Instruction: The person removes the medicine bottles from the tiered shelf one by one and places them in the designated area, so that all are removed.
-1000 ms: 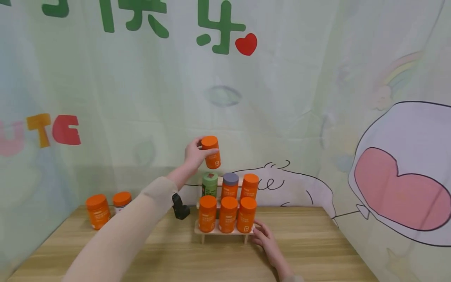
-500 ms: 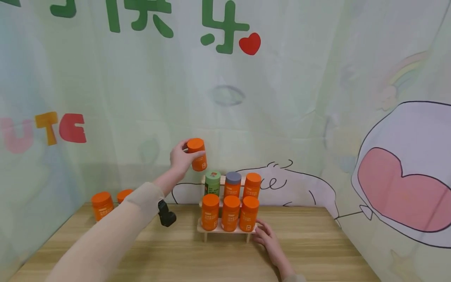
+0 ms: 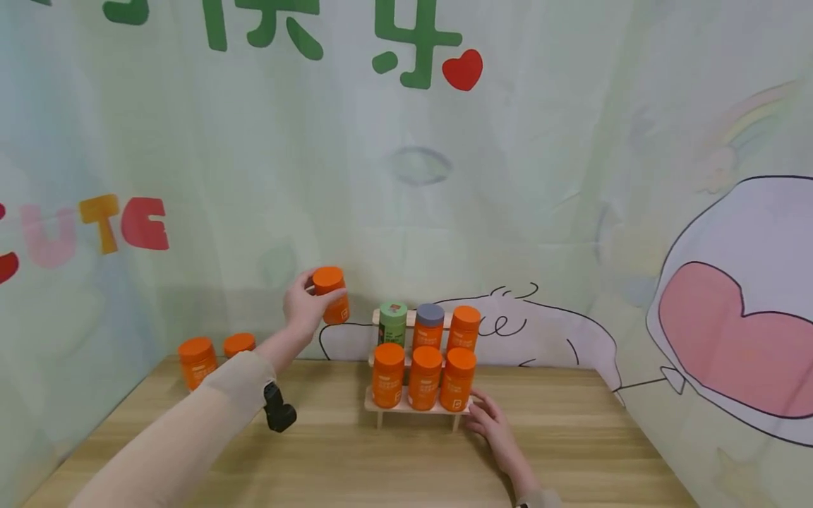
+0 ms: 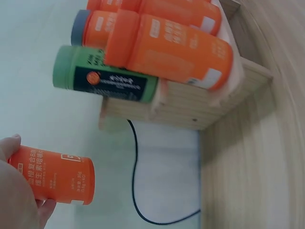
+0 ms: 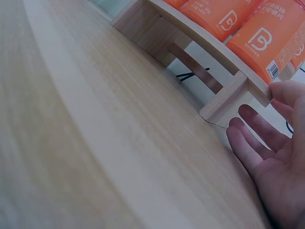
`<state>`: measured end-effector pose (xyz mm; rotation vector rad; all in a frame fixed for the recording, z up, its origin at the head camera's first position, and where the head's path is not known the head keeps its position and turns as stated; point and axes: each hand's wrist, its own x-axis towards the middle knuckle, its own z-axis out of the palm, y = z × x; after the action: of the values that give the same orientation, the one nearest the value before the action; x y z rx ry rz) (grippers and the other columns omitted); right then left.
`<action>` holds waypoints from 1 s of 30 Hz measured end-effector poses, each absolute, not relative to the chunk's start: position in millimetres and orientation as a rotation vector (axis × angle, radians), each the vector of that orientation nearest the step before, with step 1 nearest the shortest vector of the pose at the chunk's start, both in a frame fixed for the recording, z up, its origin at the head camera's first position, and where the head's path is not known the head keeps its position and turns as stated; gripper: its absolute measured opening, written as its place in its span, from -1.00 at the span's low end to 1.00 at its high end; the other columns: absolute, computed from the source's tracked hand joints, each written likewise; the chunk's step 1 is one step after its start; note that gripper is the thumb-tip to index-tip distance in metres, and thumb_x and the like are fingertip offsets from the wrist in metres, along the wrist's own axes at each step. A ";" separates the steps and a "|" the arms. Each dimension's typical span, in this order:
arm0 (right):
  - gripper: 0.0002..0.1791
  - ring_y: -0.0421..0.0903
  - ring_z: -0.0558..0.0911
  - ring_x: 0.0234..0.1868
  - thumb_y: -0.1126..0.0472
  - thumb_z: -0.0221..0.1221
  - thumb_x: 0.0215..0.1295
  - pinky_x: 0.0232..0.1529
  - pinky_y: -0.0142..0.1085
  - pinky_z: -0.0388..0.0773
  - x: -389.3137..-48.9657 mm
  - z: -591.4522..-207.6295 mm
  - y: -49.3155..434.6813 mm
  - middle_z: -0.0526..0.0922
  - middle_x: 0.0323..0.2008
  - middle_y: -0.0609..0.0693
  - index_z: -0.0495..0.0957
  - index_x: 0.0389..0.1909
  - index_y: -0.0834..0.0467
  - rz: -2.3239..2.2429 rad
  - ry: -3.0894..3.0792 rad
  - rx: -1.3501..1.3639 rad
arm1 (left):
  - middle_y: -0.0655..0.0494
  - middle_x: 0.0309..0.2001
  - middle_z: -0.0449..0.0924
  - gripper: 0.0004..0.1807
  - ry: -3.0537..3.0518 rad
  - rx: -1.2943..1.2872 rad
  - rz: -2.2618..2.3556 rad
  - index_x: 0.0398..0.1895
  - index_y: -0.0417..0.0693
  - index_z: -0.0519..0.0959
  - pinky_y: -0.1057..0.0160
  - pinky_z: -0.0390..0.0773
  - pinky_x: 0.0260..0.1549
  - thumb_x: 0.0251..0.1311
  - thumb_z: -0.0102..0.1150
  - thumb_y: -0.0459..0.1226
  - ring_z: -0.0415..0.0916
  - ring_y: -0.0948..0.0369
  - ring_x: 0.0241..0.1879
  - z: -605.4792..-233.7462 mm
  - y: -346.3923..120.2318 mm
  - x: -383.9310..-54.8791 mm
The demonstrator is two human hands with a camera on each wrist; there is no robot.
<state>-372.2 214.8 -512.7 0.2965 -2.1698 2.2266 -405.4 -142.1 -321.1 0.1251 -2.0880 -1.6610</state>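
Ten o'clock from the rack (image 4: 178,109), my left hand (image 3: 304,305) grasping an orange jar (image 3: 336,310), at four, right hand (image 3: 497,432) relaxed, touching the rack

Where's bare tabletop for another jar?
Bare wooden table lies before the tiered wooden rack, between the left sleeve and right hand; another patch runs from that hand rightward to the printed curtain. Crowded: the rack, whose front holds three orange jars side by side, and the table's back-left corner, with two orange-lidded jars.
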 end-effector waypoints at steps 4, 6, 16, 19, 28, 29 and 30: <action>-0.44 -0.20 0.61 -0.20 0.27 0.03 0.43 -0.13 -0.36 0.63 -372.2 -508.6 215.8 0.53 -0.11 0.05 0.19 0.34 0.47 2.223 -2.155 0.279 | -0.16 0.33 0.36 -0.24 -2.094 0.149 -1.668 0.43 -0.12 0.26 -0.09 0.39 0.29 0.17 0.36 -0.23 0.35 -0.11 0.28 -332.1 -152.1 -404.2; -0.44 -0.20 0.60 -0.20 0.28 0.02 0.43 -0.13 -0.36 0.63 -371.8 -507.2 216.3 0.53 -0.11 0.06 0.18 0.34 0.47 2.219 -2.154 0.273 | -0.18 0.35 0.35 -0.23 -2.104 0.159 -1.665 0.44 -0.13 0.25 -0.11 0.38 0.29 0.18 0.35 -0.22 0.34 -0.12 0.29 -337.7 -157.3 -403.9; -0.47 -0.13 0.59 -0.15 0.30 0.02 0.43 -0.10 -0.31 0.63 -370.5 -506.5 217.7 0.53 -0.05 0.13 0.22 0.34 0.43 2.227 -2.143 0.206 | -0.27 0.37 0.29 -0.18 -2.193 0.232 -1.585 0.45 -0.24 0.18 -0.10 0.37 0.29 0.18 0.34 -0.21 0.32 -0.17 0.30 -367.6 -178.9 -398.5; -0.47 -0.12 0.59 -0.14 0.29 0.02 0.43 -0.10 -0.30 0.63 -370.7 -507.3 217.5 0.54 -0.04 0.14 0.22 0.34 0.43 2.225 -2.153 0.202 | -0.30 0.36 0.29 -0.17 -2.217 0.268 -1.539 0.45 -0.27 0.19 -0.10 0.37 0.29 0.16 0.35 -0.21 0.32 -0.18 0.30 -376.6 -183.1 -395.8; -0.45 -0.15 0.59 -0.16 0.26 0.02 0.44 -0.12 -0.35 0.63 -370.0 -509.6 214.2 0.53 -0.05 0.14 0.20 0.33 0.47 2.193 -2.186 0.246 | -0.34 0.38 0.27 -0.14 -2.253 0.366 -1.460 0.45 -0.31 0.18 -0.12 0.31 0.32 0.15 0.35 -0.18 0.25 -0.19 0.34 -400.8 -198.4 -388.9; -0.44 -0.15 0.59 -0.16 0.25 0.02 0.44 -0.12 -0.35 0.63 -369.8 -509.8 213.7 0.53 -0.04 0.14 0.19 0.33 0.47 2.190 -2.190 0.258 | -0.35 0.37 0.27 -0.14 -2.252 0.378 -1.450 0.44 -0.33 0.18 -0.12 0.30 0.33 0.15 0.35 -0.18 0.25 -0.19 0.35 -403.0 -199.8 -387.8; -0.44 -0.16 0.59 -0.16 0.24 0.02 0.45 -0.11 -0.36 0.63 -369.8 -510.3 213.3 0.52 -0.03 0.16 0.18 0.34 0.47 2.185 -2.198 0.270 | -0.36 0.37 0.27 -0.15 -2.253 0.388 -1.436 0.43 -0.34 0.19 -0.13 0.29 0.33 0.15 0.35 -0.19 0.25 -0.20 0.34 -405.3 -201.3 -386.8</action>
<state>-369.8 213.3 -510.3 0.2700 -2.1978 2.1854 -386.8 -201.3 -405.3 0.3878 -2.2528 -1.4358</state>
